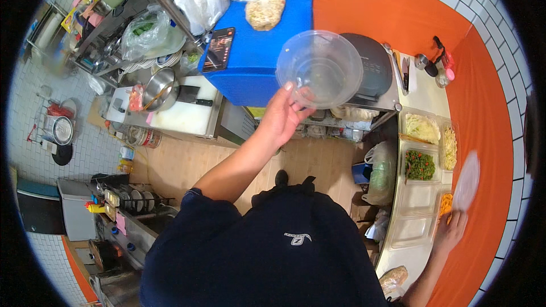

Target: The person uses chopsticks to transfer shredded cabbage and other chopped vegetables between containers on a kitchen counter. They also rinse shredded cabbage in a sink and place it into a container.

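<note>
My left hand [283,115] grips the rim of a round clear plastic tub [320,68], held up before the blue-covered box; a few small bits cling inside the tub. At the far right my right hand [451,230] holds a translucent round plastic lid [467,181], slightly blurred, beside the containers on the side counter. Near that hand is a container of orange pieces [445,204]. Beyond it stand a container of chopped greens with red bits [420,165] and one of shredded cabbage [422,128]. Two rectangular clear containers [418,231] lie nearest the hand.
The blue-covered box [247,81] bears a phone [219,49] and a tied bag of pale food [265,8]. A dark rounded appliance [371,66] stands behind the tub. On the left counter lie a cleaver [187,94], a white cutting board [183,117] and a steel bowl [164,91].
</note>
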Tool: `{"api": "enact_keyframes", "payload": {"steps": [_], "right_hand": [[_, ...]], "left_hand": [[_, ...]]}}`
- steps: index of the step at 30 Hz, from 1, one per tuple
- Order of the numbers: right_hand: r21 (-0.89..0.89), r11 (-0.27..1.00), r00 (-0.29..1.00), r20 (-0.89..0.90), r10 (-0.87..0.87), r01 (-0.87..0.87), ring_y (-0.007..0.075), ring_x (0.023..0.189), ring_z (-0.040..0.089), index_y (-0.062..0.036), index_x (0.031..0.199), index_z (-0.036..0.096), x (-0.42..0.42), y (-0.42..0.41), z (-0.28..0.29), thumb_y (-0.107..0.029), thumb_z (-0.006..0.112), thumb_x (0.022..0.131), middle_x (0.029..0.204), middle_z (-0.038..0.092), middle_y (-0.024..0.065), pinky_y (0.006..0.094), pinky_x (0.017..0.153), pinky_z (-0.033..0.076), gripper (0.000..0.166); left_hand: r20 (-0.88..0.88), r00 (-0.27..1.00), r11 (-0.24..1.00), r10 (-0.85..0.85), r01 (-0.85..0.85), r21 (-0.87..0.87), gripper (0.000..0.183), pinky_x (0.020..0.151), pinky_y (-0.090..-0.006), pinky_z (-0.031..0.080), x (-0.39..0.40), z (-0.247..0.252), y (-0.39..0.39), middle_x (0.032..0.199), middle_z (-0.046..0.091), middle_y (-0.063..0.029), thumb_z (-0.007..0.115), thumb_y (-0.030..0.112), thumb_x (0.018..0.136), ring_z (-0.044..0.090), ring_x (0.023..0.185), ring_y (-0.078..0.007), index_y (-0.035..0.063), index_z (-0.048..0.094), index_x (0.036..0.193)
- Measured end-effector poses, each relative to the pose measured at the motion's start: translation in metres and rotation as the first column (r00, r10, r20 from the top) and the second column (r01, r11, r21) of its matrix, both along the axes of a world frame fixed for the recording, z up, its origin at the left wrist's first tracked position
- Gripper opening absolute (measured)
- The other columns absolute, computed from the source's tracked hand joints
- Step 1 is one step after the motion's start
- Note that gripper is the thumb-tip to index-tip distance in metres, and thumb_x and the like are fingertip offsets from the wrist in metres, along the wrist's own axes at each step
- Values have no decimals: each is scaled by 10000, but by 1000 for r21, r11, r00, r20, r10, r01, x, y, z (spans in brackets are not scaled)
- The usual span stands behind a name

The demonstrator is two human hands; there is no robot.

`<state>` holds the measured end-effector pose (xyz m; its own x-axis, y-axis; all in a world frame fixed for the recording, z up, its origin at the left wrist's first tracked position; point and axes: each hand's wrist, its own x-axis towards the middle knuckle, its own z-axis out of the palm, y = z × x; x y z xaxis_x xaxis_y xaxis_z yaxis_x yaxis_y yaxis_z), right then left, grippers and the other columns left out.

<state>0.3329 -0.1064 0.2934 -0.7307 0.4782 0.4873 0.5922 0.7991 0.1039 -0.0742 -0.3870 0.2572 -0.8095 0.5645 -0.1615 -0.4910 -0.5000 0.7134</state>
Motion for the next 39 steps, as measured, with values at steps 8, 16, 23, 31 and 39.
{"api": "enact_keyframes", "payload": {"steps": [8, 16, 23, 31, 39], "right_hand": [[-507, 403, 429, -861, -272, -762, 85, 658, 493, -18, 865, 565, -299, -98, 63, -57, 574, 815, 766, 567, 27, 206, 580, 394, 64], [-737, -341, 809, -491, -324, -584, 74, 499, 463, -16, 835, 565, -427, -128, 33, -84, 564, 790, 668, 578, 38, 200, 431, 353, 82], [-864, -162, 879, -462, -118, -477, 68, 463, 432, -35, 768, 566, -451, -145, 41, -69, 543, 769, 609, 541, 16, 198, 402, 314, 41], [-821, -82, 823, -554, -127, -566, 76, 644, 512, -29, 842, 585, -445, -156, 22, -127, 554, 810, 746, 581, 4, 217, 574, 404, 108], [-550, -546, 763, -568, -310, -632, 233, 1092, 525, 33, 1248, 408, -313, -160, -41, -294, 621, 763, 1192, 526, 144, 370, 953, 417, 622]], "left_hand": [[6, 995, 993, 102, -102, -57, 535, 926, -472, 400, -61, 16, -63, 1175, 464, -146, 630, 380, 814, 478, 1091, -283, 79, 399, 1191], [36, 999, 999, -27, 29, -43, 545, 886, -481, 434, -84, 18, -91, 1138, 508, -110, 608, 414, 828, 502, 1086, -284, 85, 412, 1215], [87, 992, 995, -96, 96, 0, 555, 899, -501, 421, -93, 16, -100, 1229, 473, -116, 597, 390, 839, 476, 1135, -292, 89, 378, 1251], [-7, 988, 987, -153, 152, -42, 597, 951, -500, 397, -91, 13, -95, 1275, 431, -128, 595, 255, 824, 449, 1176, -285, 75, 306, 1314], [-208, 925, 948, -317, 303, -98, 668, 1017, -393, 342, -14, -1, -88, 1291, 421, -116, 588, 255, 822, 398, 1223, -226, 36, 249, 1354]]}}
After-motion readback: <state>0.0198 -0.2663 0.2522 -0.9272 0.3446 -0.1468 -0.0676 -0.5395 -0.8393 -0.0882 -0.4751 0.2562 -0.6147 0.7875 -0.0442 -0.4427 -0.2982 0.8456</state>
